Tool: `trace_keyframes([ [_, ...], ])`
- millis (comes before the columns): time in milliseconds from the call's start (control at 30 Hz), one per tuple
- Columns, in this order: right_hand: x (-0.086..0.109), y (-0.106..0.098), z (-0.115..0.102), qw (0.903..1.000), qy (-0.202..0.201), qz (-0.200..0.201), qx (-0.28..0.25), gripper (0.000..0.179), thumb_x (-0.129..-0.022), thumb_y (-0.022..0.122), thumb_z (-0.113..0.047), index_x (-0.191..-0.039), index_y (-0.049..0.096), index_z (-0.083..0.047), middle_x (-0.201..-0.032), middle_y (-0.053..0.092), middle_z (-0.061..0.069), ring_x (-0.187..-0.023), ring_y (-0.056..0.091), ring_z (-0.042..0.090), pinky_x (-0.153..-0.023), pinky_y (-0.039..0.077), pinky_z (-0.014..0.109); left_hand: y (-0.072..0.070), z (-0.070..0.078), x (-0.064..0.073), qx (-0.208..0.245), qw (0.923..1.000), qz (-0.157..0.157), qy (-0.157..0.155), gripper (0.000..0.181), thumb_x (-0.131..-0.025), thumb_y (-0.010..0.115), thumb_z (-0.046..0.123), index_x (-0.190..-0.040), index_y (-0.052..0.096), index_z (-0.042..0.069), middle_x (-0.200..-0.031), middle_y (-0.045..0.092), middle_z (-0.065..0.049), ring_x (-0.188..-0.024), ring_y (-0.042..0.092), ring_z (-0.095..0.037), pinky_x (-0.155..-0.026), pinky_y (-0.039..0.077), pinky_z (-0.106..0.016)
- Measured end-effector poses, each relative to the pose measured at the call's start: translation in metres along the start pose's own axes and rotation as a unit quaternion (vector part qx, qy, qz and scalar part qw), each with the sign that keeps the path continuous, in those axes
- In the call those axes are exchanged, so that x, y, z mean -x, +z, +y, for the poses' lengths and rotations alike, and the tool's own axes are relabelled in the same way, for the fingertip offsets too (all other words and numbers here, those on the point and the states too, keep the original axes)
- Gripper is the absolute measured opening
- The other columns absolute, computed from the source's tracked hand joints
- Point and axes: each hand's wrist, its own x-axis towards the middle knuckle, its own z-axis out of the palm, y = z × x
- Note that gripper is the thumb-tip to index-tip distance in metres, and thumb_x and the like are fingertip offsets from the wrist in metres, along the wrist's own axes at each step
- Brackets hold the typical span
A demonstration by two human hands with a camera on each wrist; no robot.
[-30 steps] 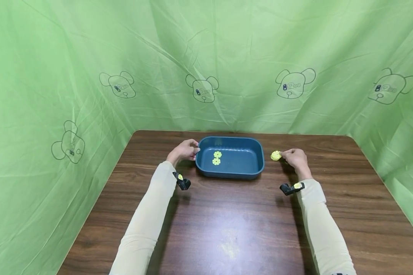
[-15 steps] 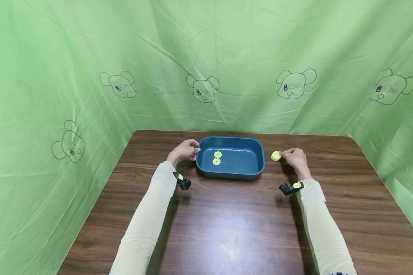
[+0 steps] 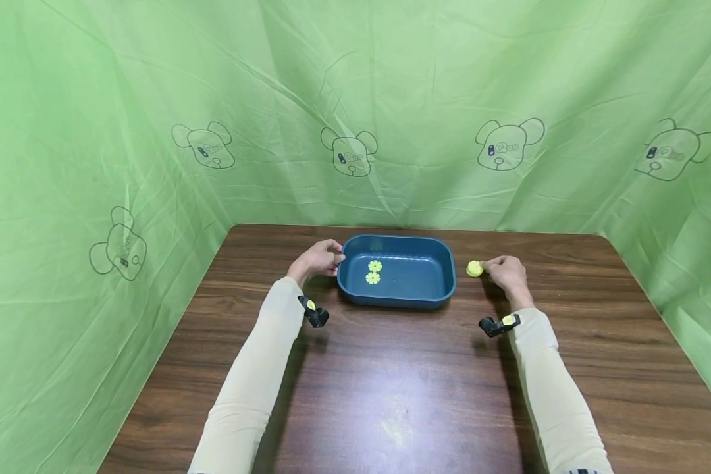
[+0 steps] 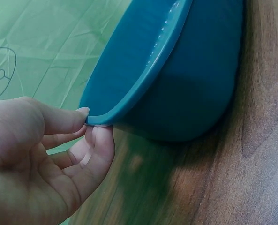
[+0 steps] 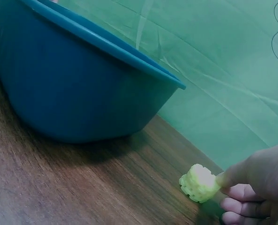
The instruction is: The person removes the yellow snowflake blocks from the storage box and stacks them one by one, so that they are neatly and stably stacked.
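On the table stands a blue rectangular basin point(image 3: 395, 303) with rounded corners. Two yellow flower-shaped pieces lie flat on its floor towards the left, one piece point(image 3: 374, 266) behind the other piece point(image 3: 372, 278). My left hand point(image 3: 320, 259) pinches the basin's left rim between thumb and fingers, as the left wrist view shows at the rim point(image 4: 100, 119). To the right of the basin, my right hand point(image 3: 507, 271) pinches a small yellow stack of notched, flower-shaped pieces point(image 5: 199, 183) by its edge. The stack is just beside the basin, apart from its wall.
Brown wood-grain table point(image 3: 355, 368) carries everything, with rounded far corners. A green cloth curtain point(image 3: 421, 85) printed with bear heads hangs behind it and along both sides. Each wrist wears a small black camera point(image 3: 316, 316).
The yellow stack has turned slightly in my right hand, and the right wrist has shifted a little to the left. My left hand, the basin and the pieces inside have stayed put.
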Motion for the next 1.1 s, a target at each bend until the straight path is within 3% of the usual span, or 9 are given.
trace_keyframes([
  [233,0.009,-0.008,-0.010,0.9994,-0.004,0.009,-0.033,0.042,-0.096,0.049,-0.035,-0.110,0.064,0.001,-0.109,0.060,0.020,-0.098,0.055,0.035,-0.075,0.043,0.032,0.000,-0.001,-0.003,-0.003,1.0000,0.003,0.000,0.035,-0.098,0.051,0.007,-0.131,0.042,0.000,-0.089,0.051,-0.009,-0.070,0.054,-0.016,-0.076,0.055,-0.033],
  [367,0.010,-0.013,-0.015,0.9987,-0.021,0.015,-0.044,0.043,-0.097,0.046,-0.037,-0.111,0.063,0.000,-0.117,0.059,0.021,-0.109,0.052,0.037,-0.086,0.044,0.038,0.000,0.002,0.000,0.001,1.0000,0.002,-0.004,0.035,-0.098,0.051,0.007,-0.131,0.042,0.001,-0.090,0.051,-0.010,-0.071,0.054,-0.018,-0.086,0.054,-0.041],
  [467,0.009,-0.015,-0.019,0.9981,-0.032,0.012,-0.050,0.045,-0.097,0.046,-0.039,-0.113,0.062,-0.001,-0.118,0.059,0.021,-0.112,0.052,0.036,-0.088,0.042,0.038,0.000,0.001,-0.001,-0.003,1.0000,0.002,-0.004,0.036,-0.098,0.051,0.007,-0.132,0.041,0.000,-0.090,0.052,-0.011,-0.071,0.055,-0.018,-0.080,0.055,-0.037],
  [600,0.010,-0.014,-0.027,0.9971,-0.046,0.000,-0.061,0.048,-0.098,0.045,-0.042,-0.119,0.061,-0.001,-0.113,0.061,0.019,-0.103,0.058,0.031,-0.079,0.042,0.029,0.000,-0.002,-0.004,-0.008,0.9999,0.006,0.000,0.035,-0.098,0.051,0.007,-0.131,0.042,0.000,-0.089,0.052,-0.010,-0.069,0.054,-0.016,-0.071,0.055,-0.030],
  [900,0.015,-0.005,-0.057,0.9920,-0.079,-0.024,-0.096,0.050,-0.096,0.050,-0.045,-0.115,0.062,-0.001,-0.113,0.063,0.017,-0.094,0.059,0.021,-0.076,0.045,0.025,0.001,0.000,-0.001,-0.002,1.0000,0.005,-0.004,0.036,-0.098,0.050,0.007,-0.132,0.041,0.000,-0.089,0.051,-0.010,-0.070,0.054,-0.017,-0.090,0.052,-0.044],
  [1100,0.022,-0.001,-0.077,0.9887,-0.128,-0.025,-0.074,0.044,-0.097,0.051,-0.040,-0.113,0.064,-0.001,-0.108,0.067,0.018,-0.082,0.060,0.012,-0.076,0.046,0.025,0.000,0.001,-0.001,0.003,1.0000,0.003,-0.004,0.035,-0.098,0.051,0.007,-0.131,0.042,0.000,-0.087,0.051,-0.009,-0.069,0.054,-0.017,-0.091,0.052,-0.045],
])
